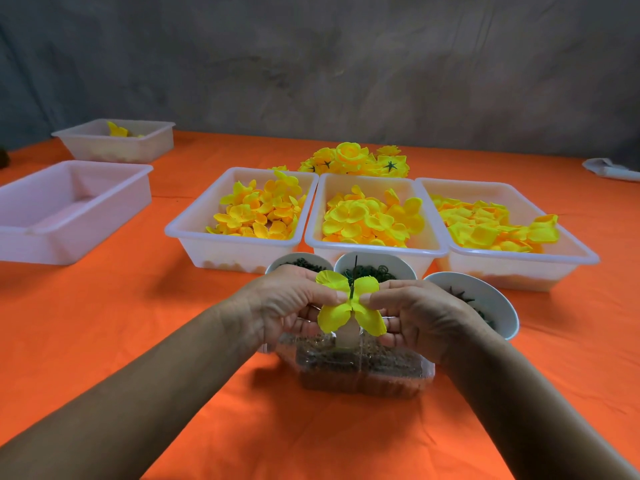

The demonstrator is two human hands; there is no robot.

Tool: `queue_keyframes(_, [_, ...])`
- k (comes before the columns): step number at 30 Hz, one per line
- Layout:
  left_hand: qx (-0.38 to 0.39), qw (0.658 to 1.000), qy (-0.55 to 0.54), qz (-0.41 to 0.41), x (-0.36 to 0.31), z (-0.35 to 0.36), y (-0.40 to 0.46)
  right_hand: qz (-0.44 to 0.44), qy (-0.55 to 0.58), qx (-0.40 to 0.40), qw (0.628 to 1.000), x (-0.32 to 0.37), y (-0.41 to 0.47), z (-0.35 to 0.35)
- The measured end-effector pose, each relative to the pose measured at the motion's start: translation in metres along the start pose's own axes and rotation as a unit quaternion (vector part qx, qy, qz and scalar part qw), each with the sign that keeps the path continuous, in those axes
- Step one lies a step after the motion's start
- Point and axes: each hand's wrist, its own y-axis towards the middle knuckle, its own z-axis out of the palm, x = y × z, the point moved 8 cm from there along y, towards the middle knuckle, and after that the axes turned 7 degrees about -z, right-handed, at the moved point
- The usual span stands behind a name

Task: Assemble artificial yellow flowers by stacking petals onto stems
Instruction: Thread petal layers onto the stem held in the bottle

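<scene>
Setting: small craft/assembly workstation, prob. improvised, not a factory line. Evidence: counter [214, 403] w/ orange cloth cover; backdrop behind it is plain grey mottled wall [346, 64]. Parts sorted by type: 3 white plastic trays [375, 249] of yellow fabric petals in a row at centre. Behind middle tray: heap of finished flowers [356, 159]. In front of trays: white bowls [498, 299] w/ small dark green parts. Left of trays: 2 more trays [69, 216], one nearly bare.

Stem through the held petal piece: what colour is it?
Dark green stem, clearest in the head view.
</scene>
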Motion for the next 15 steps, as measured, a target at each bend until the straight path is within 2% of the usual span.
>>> queue_keyframes(4, [-0.056,0.998,0.007,0.031,-0.002,-0.007,-0.002,-0.005,-0.002,0.007,1.0,0.0,-0.001,0.0])
queue_keyframes(7, [-0.133,0.984,0.03,0.114,-0.013,-0.017,-0.013,-0.01,0.004,0.015,1.0,-0.001,-0.002,0.002])
queue_keyframes(12, [-0.247,0.911,0.137,0.301,-0.031,-0.02,-0.044,-0.02,0.007,0.019,1.0,-0.002,-0.002,0.002])
queue_keyframes(15, [-0.243,0.882,0.205,0.349,-0.033,-0.009,-0.05,-0.018,0.007,0.017,1.0,-0.001,-0.002,0.003])
